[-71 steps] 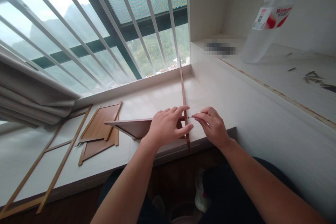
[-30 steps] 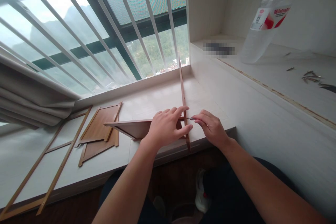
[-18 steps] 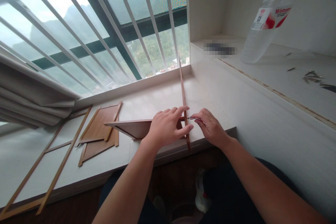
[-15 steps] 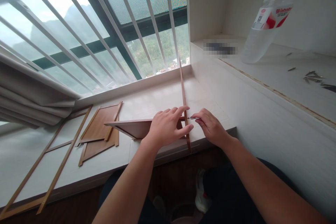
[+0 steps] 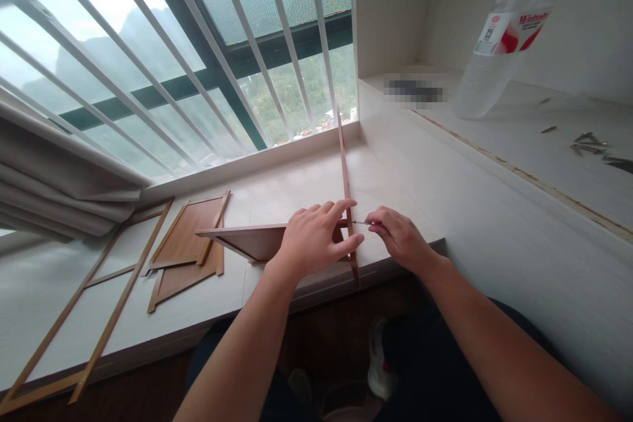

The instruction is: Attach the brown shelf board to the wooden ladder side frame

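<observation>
My left hand [image 5: 319, 234] grips the end of a brown wooden panel [image 5: 252, 241]. Its thumb and index finger reach round the long wooden frame piece [image 5: 345, 168], which stands on edge across that end. On the other side, my right hand [image 5: 399, 237] pinches a thin metal rod [image 5: 364, 222] between thumb and fingers. The rod's tip points at the frame piece, level with the panel's upper edge; whether it touches is too small to tell. My fingertips hide the rod's other end.
Two loose wooden panels [image 5: 190, 231] overlap on the white ledge [image 5: 227, 297], left of a ladder-like wooden frame [image 5: 119, 303]. A water bottle [image 5: 494, 72] and several screws [image 5: 588, 144] rest on the right shelf. Window bars [image 5: 262, 46] rise behind; a curtain [image 5: 59, 171] hangs left.
My right hand has shifted slightly to the right, and more of the metal rod shows between its fingers and the frame piece. My left hand and the panel stay in place.
</observation>
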`<action>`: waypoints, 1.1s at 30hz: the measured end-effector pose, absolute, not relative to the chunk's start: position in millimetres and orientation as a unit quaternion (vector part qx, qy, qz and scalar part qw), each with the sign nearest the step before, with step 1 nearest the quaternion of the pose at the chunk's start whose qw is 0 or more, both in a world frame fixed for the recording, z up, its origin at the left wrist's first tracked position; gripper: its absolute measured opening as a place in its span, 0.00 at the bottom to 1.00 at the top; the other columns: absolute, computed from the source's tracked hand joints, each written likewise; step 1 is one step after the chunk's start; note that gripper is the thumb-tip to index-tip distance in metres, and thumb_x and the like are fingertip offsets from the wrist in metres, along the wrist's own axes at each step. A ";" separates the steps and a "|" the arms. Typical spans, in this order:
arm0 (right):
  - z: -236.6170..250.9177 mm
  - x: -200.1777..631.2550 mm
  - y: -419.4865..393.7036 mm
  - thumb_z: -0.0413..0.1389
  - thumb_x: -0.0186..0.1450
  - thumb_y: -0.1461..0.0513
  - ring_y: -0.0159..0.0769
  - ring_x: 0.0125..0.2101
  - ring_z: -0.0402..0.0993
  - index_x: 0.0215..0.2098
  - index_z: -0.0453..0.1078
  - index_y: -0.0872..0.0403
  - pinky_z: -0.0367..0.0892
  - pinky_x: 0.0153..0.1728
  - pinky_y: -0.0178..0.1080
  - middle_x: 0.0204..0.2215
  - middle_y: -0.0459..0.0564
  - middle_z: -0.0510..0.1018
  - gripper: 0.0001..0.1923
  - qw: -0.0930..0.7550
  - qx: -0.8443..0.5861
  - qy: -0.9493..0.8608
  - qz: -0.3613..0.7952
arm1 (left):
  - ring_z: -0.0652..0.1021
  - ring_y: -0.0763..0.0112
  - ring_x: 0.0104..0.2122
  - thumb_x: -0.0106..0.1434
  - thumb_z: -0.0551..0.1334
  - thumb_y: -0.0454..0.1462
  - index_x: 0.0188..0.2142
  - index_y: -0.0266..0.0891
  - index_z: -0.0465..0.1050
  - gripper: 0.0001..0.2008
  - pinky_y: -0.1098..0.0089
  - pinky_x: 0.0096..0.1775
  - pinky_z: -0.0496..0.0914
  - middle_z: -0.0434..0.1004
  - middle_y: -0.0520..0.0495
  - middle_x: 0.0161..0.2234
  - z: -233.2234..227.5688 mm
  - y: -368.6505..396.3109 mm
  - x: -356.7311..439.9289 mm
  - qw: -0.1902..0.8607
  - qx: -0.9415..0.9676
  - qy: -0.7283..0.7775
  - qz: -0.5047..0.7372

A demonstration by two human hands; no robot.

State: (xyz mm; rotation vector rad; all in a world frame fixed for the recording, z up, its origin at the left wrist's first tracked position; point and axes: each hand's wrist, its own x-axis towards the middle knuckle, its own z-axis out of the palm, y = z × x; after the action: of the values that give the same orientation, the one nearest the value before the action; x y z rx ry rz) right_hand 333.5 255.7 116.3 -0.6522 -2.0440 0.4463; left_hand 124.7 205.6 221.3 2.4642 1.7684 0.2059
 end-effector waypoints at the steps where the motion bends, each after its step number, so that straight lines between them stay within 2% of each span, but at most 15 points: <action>1: 116.4 333.8 256.1 0.51 0.75 0.62 0.35 0.36 0.73 0.44 0.68 0.50 0.68 0.39 0.37 0.35 0.48 0.75 0.04 0.458 -0.263 -0.830 0.181 | 0.80 0.55 0.49 0.68 0.53 0.59 0.64 0.56 0.61 0.29 0.57 0.48 0.70 0.79 0.52 0.52 221.2 205.6 124.6 0.051 0.809 0.581 0.068; 13: 120.5 338.1 256.4 0.53 0.74 0.59 0.33 0.31 0.73 0.42 0.67 0.51 0.68 0.35 0.35 0.32 0.47 0.77 0.04 0.465 -0.262 -0.828 0.170 | 0.80 0.56 0.49 0.68 0.53 0.59 0.64 0.56 0.60 0.29 0.57 0.49 0.70 0.79 0.51 0.52 220.9 206.3 124.5 0.050 0.810 0.580 0.067; 19: 118.5 339.1 257.4 0.54 0.73 0.54 0.32 0.26 0.69 0.40 0.66 0.51 0.64 0.30 0.34 0.27 0.45 0.74 0.09 0.470 -0.276 -0.818 0.182 | 0.80 0.57 0.49 0.68 0.53 0.60 0.64 0.57 0.61 0.29 0.58 0.48 0.70 0.79 0.51 0.52 220.9 206.5 125.1 0.051 0.810 0.581 0.068; 33: 118.1 333.2 253.0 0.49 0.75 0.54 0.29 0.26 0.68 0.41 0.65 0.52 0.64 0.30 0.32 0.27 0.43 0.72 0.11 0.431 -0.307 -0.783 0.327 | 0.80 0.56 0.49 0.68 0.53 0.59 0.64 0.56 0.60 0.29 0.57 0.48 0.70 0.79 0.51 0.53 221.2 206.3 125.2 0.053 0.811 0.580 0.065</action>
State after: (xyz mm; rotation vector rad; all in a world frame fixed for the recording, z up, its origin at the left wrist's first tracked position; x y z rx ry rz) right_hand 333.2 253.0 118.1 -0.7662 -1.9522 0.8146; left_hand 125.2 206.3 221.2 2.4648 1.7621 0.1969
